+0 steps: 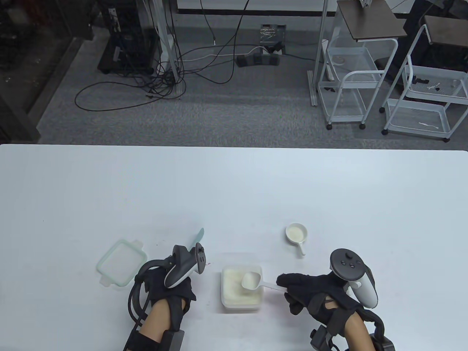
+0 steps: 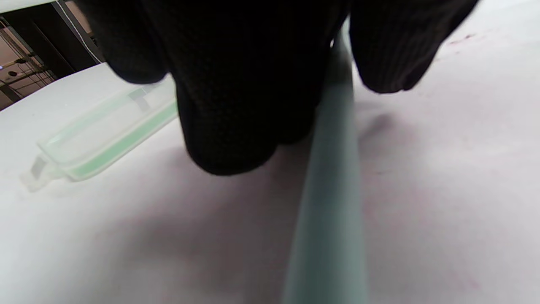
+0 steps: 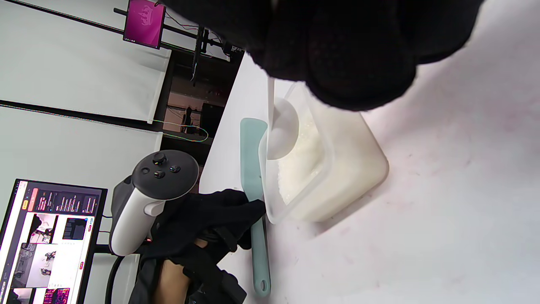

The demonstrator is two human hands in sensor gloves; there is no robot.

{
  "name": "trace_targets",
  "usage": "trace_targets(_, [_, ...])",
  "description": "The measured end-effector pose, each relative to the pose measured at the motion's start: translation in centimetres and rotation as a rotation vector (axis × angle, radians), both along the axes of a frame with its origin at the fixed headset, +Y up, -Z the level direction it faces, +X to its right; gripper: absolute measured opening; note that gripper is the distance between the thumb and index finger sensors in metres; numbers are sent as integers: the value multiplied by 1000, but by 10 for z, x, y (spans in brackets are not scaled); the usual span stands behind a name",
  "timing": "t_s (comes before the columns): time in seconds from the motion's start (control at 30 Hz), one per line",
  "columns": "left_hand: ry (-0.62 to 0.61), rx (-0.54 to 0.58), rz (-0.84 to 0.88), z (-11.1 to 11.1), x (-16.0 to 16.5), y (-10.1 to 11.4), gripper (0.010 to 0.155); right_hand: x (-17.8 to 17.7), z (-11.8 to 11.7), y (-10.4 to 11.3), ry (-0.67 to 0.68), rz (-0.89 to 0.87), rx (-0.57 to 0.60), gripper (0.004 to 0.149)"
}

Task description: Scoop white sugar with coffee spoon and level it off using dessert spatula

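The right hand (image 1: 310, 292) pinches the thin white plastic handle of the coffee spoon (image 1: 252, 280); its rounded bowl sits just beyond, over grainy white sugar (image 1: 234, 289) in a translucent square tub (image 1: 241, 307). The left hand (image 1: 172, 289), fist-like, grips a flat teal dessert spatula (image 3: 253, 169).

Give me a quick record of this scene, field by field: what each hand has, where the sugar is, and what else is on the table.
left hand: grips the dessert spatula, blade pointing away
right hand: holds the coffee spoon by its handle
spoon bowl: over the sugar container, heaped with white sugar
sugar container: open, between the hands
lid: flat on the table, left of the left hand
small handled cup: beyond the container, to the right
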State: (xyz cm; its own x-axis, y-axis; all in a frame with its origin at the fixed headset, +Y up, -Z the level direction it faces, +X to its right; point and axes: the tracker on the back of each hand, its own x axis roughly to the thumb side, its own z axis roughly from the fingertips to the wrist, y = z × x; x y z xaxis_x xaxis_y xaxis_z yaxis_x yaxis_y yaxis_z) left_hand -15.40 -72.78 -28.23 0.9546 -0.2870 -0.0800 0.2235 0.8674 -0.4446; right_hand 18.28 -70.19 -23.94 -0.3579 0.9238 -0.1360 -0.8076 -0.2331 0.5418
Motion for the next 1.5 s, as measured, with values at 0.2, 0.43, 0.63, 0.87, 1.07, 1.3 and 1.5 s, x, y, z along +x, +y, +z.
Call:
trace_targets(0.2, [-123,183,204,4,4,23,98,0,0,0,-1,-6,-1,46])
trace_targets(0.43, [-345,330,396,9,11,38,100,0,0,0,-2,-3,0,46])
trace_targets(0.63, [-370,311,430,11,15,37,100,0,-1,1,-7,13,13,47])
trace_targets(0.87, [-370,304,405,11,16,38,99,24,-7,10,-280,-30,186,50])
trace_targets(1.07, [-379,300,388,12,18,38,99,56,-11,4,-544,-25,217,53])
trace_targets(1.3, [-372,287,392,12,17,38,99,66,-16,-11,-599,98,174,54])
trace_targets(1.5, [-367,266,384,12,18,38,98,55,-25,-15,-595,215,207,54])
